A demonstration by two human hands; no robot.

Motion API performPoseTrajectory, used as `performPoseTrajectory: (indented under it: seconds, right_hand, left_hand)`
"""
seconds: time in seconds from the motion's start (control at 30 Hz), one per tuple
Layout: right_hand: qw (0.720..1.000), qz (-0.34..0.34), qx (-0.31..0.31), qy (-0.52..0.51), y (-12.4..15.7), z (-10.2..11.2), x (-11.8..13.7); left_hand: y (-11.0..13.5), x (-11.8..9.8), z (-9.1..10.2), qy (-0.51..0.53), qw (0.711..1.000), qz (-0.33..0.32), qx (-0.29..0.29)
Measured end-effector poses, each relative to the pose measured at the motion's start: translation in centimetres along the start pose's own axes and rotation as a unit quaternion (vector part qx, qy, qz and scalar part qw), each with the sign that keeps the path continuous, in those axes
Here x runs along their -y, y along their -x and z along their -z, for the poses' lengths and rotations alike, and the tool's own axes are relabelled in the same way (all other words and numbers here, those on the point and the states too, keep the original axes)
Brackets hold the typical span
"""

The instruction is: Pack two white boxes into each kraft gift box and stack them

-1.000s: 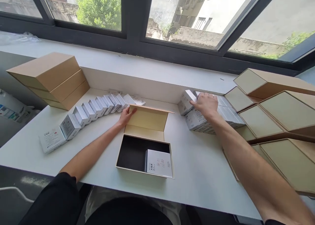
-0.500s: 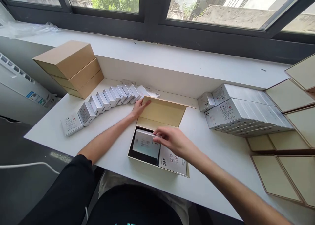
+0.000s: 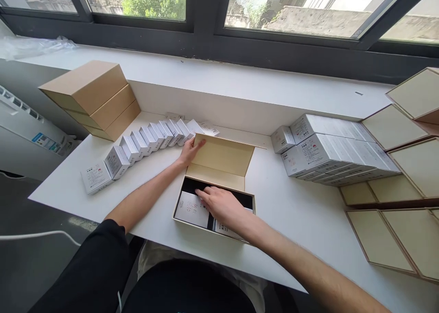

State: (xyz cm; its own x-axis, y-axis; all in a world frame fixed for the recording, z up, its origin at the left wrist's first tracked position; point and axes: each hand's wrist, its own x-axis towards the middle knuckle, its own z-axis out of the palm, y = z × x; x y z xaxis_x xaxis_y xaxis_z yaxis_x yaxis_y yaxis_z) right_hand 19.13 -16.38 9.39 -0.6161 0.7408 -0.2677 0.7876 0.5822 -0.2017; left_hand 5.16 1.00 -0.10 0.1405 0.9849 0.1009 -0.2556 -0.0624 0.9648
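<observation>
A cardboard gift box with a black inside stands on the white table, its lid raised toward the window. My left hand grips the lid at its left edge, thumb on the inner face. Inside the box, one small white carton lies flat in the left part. Another white carton sits in the right part, partly covered by my right hand. The fingers of that hand stretch over the left carton's upper right corner, touching or just above it. Its thumb is hidden.
A curved row of small white cartons stands behind my left forearm. Brown boxes are stacked at the back left. White cartons are stacked at the right, beside several cream-faced boxes. A sill runs under the window.
The left carton was tilted up in my right hand's pinch; now it lies flat in the box. My right hand has moved slightly left and down, its fingers stretched. My left hand stays on the lid.
</observation>
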Motion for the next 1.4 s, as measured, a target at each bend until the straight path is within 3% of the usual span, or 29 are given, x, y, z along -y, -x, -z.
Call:
performPoseTrajectory:
  seconds: [0.07,0.13,0.23,0.3,0.37,0.47,0.57,0.93,1.1,1.2,1.3,1.33,1.4]
  right_hand:
    - [0.994,0.003,-0.092,-0.059,1.6,1.7,-0.6]
    - [0.967,-0.027,-0.221,-0.128,3.7,4.1,-2.3]
    - [0.909,-0.173,-0.359,-0.124,6.2,7.7,-7.2]
    - [0.891,-0.290,-0.346,-0.057,6.8,9.3,-11.4]
    - [0.887,-0.372,-0.275,0.005,6.4,9.7,-15.3]
    - [0.881,-0.420,-0.215,0.034,4.7,8.9,-19.4]
    - [0.869,-0.453,-0.195,0.042,2.8,7.6,-21.1]
    - [0.838,-0.496,-0.223,0.050,0.9,5.4,-23.1]
    - [0.840,-0.476,-0.260,-0.008,1.1,6.0,-23.0]
    - [0.822,-0.421,-0.366,-0.110,2.4,7.2,-21.4]
    - [0.757,-0.305,-0.513,-0.268,4.3,8.4,-18.1]
    - [0.740,-0.263,-0.535,-0.312,5.0,8.7,-16.5]
    - [0.747,-0.203,-0.514,-0.371,6.0,8.7,-12.8]
  left_hand:
    - [0.1,0.0,-0.2,0.003,1.000,0.004,-0.003]
    - [0.1,0.0,-0.3,0.005,1.000,0.002,-0.007]
    - [0.2,0.1,-0.3,0.006,1.000,0.002,-0.006]
    - [0.3,0.2,-0.3,0.008,1.000,0.009,-0.002]
    - [0.4,0.3,-0.3,0.015,1.000,0.018,0.001]
    - [0.4,0.3,-0.3,0.021,0.999,0.023,0.003]
    - [0.5,0.0,-0.5,0.016,1.000,0.019,-0.001]
    - [0.1,-0.5,-0.7,0.005,1.000,0.016,0.001]
    - [0.1,-0.4,-0.6,0.016,1.000,0.020,0.004]
    - [-0.1,-0.2,-0.5,0.020,1.000,0.020,0.009]
    - [-0.2,-0.2,-0.4,0.023,1.000,0.019,0.008]
    - [-0.2,-0.2,-0.4,0.025,0.999,0.019,0.007]
    - [-0.2,-0.3,-0.3,0.023,1.000,0.017,0.004]
